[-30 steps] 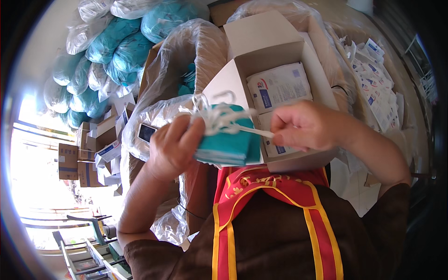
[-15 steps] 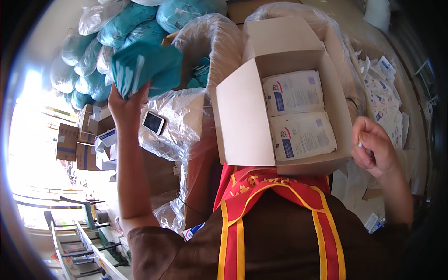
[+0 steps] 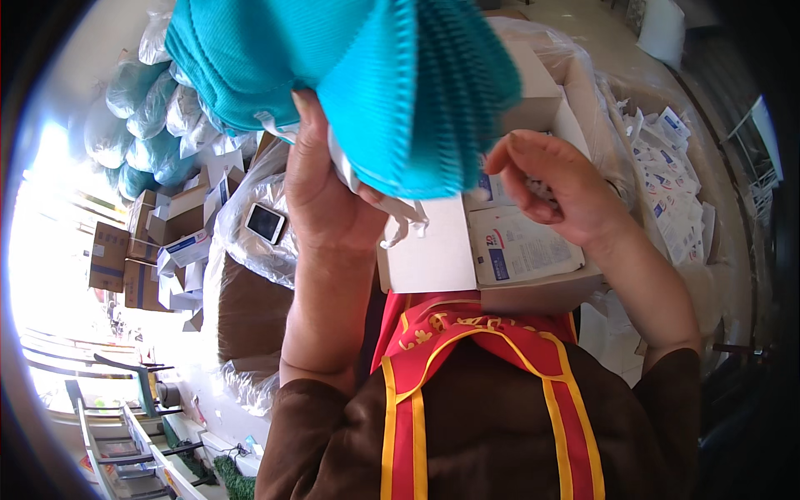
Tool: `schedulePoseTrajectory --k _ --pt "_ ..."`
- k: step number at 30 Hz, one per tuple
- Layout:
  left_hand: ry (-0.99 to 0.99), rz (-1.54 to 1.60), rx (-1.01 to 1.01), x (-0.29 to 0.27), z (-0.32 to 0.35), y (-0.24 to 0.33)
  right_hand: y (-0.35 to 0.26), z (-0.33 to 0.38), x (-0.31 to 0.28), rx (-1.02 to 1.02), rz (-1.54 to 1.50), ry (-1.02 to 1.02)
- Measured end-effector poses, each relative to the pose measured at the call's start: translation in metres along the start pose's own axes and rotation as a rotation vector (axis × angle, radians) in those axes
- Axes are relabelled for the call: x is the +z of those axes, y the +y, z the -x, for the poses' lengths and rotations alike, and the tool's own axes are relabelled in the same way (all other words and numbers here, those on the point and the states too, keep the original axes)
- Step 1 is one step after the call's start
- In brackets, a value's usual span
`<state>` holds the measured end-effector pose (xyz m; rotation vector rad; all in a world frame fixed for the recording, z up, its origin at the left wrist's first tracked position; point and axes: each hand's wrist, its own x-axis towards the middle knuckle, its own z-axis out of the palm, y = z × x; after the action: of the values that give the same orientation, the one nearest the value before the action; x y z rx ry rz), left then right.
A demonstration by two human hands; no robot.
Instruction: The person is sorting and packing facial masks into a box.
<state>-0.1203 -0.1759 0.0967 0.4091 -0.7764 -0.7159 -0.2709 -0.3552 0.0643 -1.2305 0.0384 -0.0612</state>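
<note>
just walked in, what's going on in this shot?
A person in a brown top and red apron holds a stack of teal pleated caps up close to the camera in the left hand. The right hand is empty, fingers curled, above an open white cardboard box holding flat white packets. A phone lies on a plastic bag to the left.

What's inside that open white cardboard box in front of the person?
The white box holds flat white packets with blue print, lying on top. The teal stack of masks in the left hand and the right hand cover the box's far part; anything beneath the packets is hidden.
</note>
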Motion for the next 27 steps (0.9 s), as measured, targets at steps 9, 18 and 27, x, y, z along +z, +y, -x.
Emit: schedulePoseTrajectory --k 9,18,27 --pt "0.067 -0.027 -0.040 0.033 -0.010 -0.020 0.001 0.001 0.017 -0.061 0.122 -0.121" --pt "-0.197 0.226 0.044 -0.005 -0.014 0.001 0.007 0.017 -0.012 0.074 0.369 -0.034" --pt "-0.233 0.272 -0.053 -0.002 -0.014 -0.009 0.043 -0.013 0.012 -0.119 0.368 -0.044"
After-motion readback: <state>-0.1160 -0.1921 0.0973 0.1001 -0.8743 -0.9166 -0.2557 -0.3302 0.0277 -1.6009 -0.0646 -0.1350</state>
